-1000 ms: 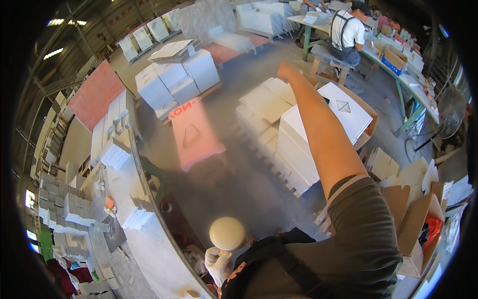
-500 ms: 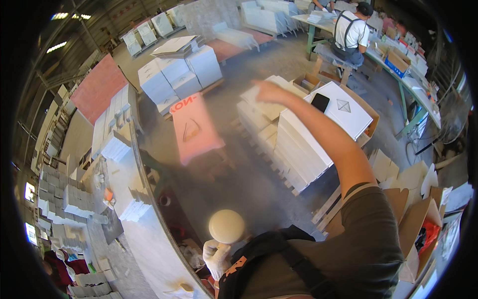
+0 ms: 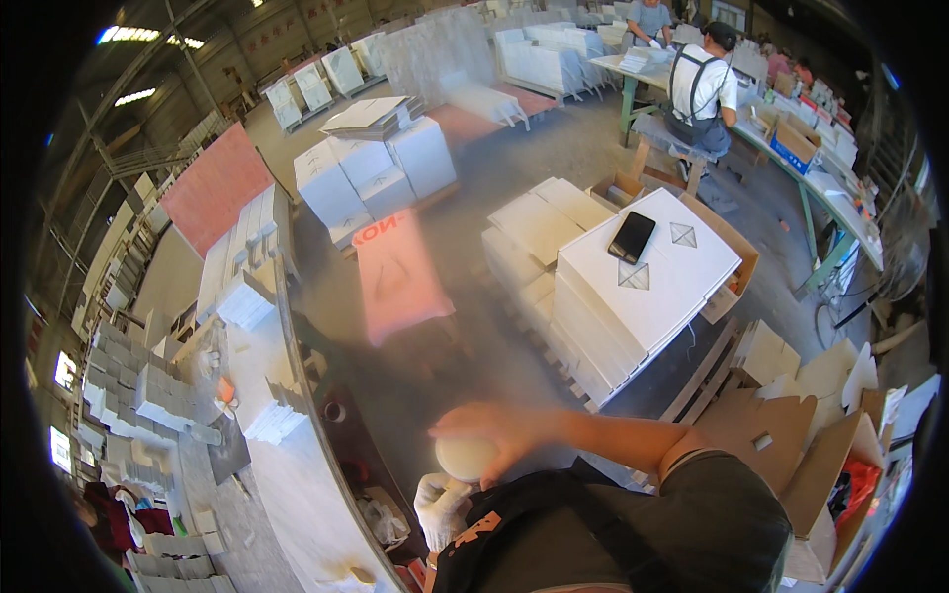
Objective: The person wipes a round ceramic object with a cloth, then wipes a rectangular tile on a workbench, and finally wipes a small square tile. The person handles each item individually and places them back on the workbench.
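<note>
My left hand (image 3: pixel 439 512), in a white work glove, is closed on the lower edge of a round cream-coloured disc-like thing (image 3: pixel 461 461) in front of my chest. I cannot make out its exact kind. My bare right hand (image 3: pixel 506 435), slightly blurred, curls over the top and right side of the same thing, with the thumb and fingers around its rim. Just left of both hands runs the edge of a long pale workbench (image 3: pixel 306 484).
A black phone (image 3: pixel 633 237) lies on a white carton (image 3: pixel 682 267) atop stacked flat boxes. A pink-covered stand (image 3: pixel 400 277) is ahead, with white blocks (image 3: pixel 371 173) behind. Open cardboard boxes (image 3: pixel 791 435) stand at right. A person (image 3: pixel 702 89) sits by a long table.
My right hand has come back from over the stacked boxes to the round thing and now grips it. My left hand still holds it. The view has shifted slightly.
</note>
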`<state>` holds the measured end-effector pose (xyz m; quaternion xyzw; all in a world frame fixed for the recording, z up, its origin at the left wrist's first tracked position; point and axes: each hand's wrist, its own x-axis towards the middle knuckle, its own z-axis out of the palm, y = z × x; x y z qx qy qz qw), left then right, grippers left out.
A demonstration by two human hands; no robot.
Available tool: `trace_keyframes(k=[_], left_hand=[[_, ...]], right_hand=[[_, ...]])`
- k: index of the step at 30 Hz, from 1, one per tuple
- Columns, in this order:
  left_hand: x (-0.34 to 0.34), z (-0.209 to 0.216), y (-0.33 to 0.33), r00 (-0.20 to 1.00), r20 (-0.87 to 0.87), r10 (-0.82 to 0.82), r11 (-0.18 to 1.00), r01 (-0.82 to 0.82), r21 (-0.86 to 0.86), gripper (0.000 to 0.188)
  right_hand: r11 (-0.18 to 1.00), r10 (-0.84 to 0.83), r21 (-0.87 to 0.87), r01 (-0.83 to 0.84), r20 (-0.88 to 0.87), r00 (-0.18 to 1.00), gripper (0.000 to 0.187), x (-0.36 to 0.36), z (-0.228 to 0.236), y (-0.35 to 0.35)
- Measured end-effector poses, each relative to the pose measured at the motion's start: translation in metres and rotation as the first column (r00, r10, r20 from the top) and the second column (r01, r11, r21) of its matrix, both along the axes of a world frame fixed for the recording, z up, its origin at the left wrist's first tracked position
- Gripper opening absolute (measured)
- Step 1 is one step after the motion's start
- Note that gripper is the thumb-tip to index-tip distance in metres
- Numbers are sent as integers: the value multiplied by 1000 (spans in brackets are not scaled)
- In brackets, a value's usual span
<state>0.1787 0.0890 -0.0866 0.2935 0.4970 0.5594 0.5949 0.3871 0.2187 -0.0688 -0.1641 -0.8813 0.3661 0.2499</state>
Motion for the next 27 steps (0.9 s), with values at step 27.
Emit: trace_keyframes(k=[27], left_hand=[[23,-4,-5,994,-82,-70,997,71,5,22]], right_hand=[[910,-353,-34,414,463,813,102,36,50,-52]])
